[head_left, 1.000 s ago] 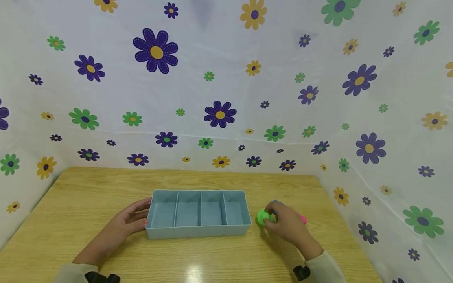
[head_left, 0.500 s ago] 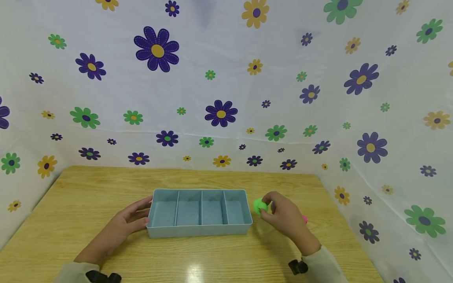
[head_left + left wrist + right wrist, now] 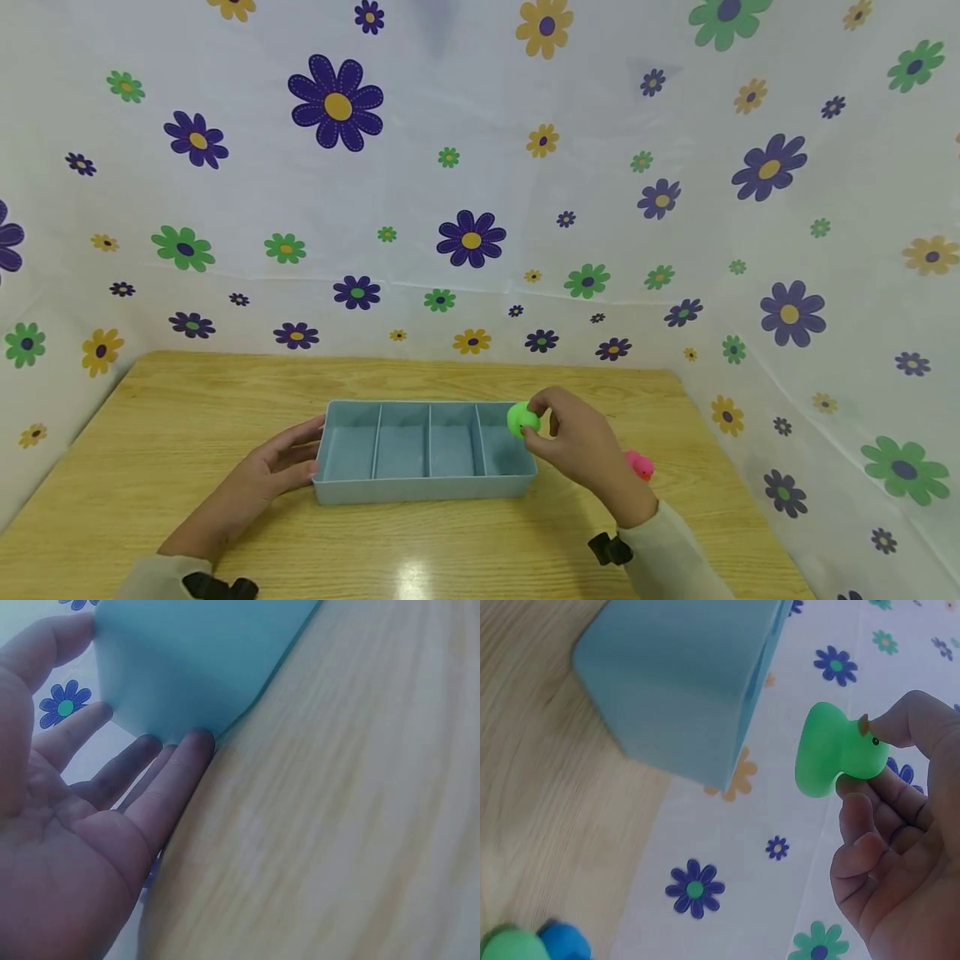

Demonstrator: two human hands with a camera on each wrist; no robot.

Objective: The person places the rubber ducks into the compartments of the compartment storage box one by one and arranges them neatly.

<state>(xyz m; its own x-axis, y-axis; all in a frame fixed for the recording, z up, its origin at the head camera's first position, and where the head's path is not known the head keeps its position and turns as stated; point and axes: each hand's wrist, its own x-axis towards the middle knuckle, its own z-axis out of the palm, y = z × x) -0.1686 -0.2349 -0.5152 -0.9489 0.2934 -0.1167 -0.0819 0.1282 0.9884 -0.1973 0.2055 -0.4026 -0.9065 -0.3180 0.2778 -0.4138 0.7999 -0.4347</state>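
Note:
My right hand (image 3: pixel 581 437) pinches a green rubber duck (image 3: pixel 522 419) by its head, between thumb and fingers. The duck overlaps the rightmost compartment of the pale blue box (image 3: pixel 420 490) in the head view. In the right wrist view the duck (image 3: pixel 825 750) shows its orange beak and black eye, apart from the box wall (image 3: pixel 679 690). My left hand (image 3: pixel 262 475) rests against the box's left end. The left wrist view shows that hand (image 3: pixel 90 802) with extended, spread fingers and its fingertips at the wall (image 3: pixel 187 667).
A pink duck (image 3: pixel 640 465) stands on the wooden table (image 3: pixel 360 542) right of my right hand. Near the lower left of the right wrist view are a green object (image 3: pixel 514 946) and a blue one (image 3: pixel 566 942). Flowered cloth (image 3: pixel 405 183) hangs behind the table.
My right hand has lifted the green duck off the table and carried it left and up to the box's right end. The left hand and box have stayed put.

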